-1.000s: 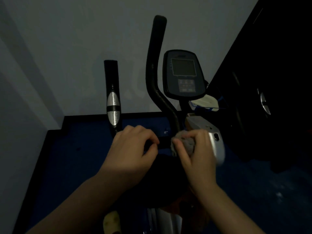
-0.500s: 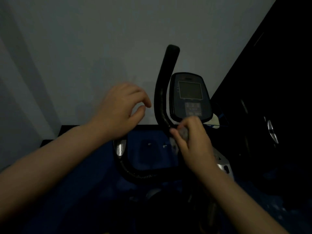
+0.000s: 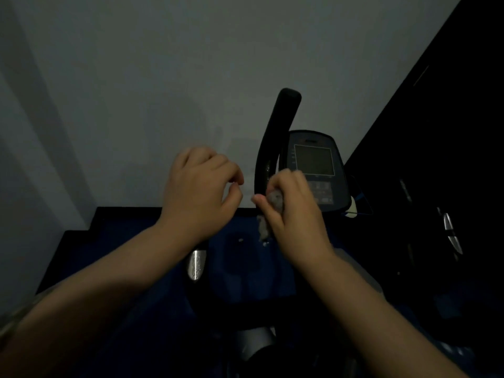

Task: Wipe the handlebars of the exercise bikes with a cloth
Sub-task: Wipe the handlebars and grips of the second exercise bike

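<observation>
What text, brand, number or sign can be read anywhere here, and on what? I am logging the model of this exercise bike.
No text can be read.
Console, top edge: a faint mark that may be a brand, too dark and blurred to read.
Console screen: blank, no digits showing.
Console buttons under the screen: their labels are too small and blurred.
Black handlebar, grey cloth in the right hand: no lettering visible.

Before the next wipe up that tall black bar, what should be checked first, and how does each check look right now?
1. Cloth held in right hand: ok.
2. Cloth against the handlebar: ok, at its lower part.
3. Upper bar free of obstruction: ok.
4. Left hand clear of the bar: ok, holds nothing.
5. Console clear of the cloth: cannot tell, the right hand covers its lower corner.
6. Bar clean: cannot tell, too dark.
</observation>
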`<state>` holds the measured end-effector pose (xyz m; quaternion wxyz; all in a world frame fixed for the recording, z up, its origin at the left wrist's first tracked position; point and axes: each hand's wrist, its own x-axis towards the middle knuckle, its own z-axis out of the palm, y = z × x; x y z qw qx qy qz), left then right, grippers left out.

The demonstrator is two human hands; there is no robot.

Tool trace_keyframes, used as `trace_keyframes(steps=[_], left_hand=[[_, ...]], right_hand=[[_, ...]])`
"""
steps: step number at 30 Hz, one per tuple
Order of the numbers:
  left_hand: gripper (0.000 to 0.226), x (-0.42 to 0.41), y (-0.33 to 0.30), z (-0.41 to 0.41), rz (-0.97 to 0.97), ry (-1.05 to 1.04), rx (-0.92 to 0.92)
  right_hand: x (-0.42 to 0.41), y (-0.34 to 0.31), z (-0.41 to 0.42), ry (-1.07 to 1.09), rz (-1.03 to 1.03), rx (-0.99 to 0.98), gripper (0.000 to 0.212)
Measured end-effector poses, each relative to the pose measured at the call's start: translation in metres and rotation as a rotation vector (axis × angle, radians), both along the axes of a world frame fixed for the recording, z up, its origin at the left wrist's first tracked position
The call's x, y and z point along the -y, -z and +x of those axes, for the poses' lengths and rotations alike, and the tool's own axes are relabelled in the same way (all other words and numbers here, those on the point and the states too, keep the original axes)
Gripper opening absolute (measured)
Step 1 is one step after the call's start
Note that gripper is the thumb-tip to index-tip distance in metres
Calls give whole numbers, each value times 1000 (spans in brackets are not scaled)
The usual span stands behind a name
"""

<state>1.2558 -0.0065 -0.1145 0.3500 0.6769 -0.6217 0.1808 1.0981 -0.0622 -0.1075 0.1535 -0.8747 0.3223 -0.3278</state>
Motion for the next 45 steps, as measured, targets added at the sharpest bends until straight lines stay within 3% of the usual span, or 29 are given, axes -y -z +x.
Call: trace_keyframes(steps=[5, 9, 14, 19, 24, 30, 34, 40, 45], left_hand=[[8, 1, 0, 1, -32, -2, -32], [11, 1, 2, 3, -52, 36, -69], [12, -1, -1, 4, -52, 68, -110], [13, 0, 1, 2, -45, 62, -103], [13, -2, -1, 3, -22, 57, -57], [9, 1, 0, 4, -42, 49, -77], [10, 0, 0, 3, -45, 52, -74], [9, 1, 1, 3, -42, 53, -96], [10, 0, 0, 3, -42, 67, -95]], right_hand=[[-23, 21, -49, -37, -63, -67, 30], [-1, 2, -13, -99, -52, -108, 24], [-7, 9, -12, -1, 45, 67, 28], [0, 8, -23, -97, -1, -58, 26], [22, -11, 26, 54, 109, 203, 22], [10, 4, -2, -50, 38, 46, 24], [30, -18, 38, 125, 2, 182, 22], [9, 1, 0, 23, 33, 130, 25], [29, -17, 39, 174, -37, 256, 20]])
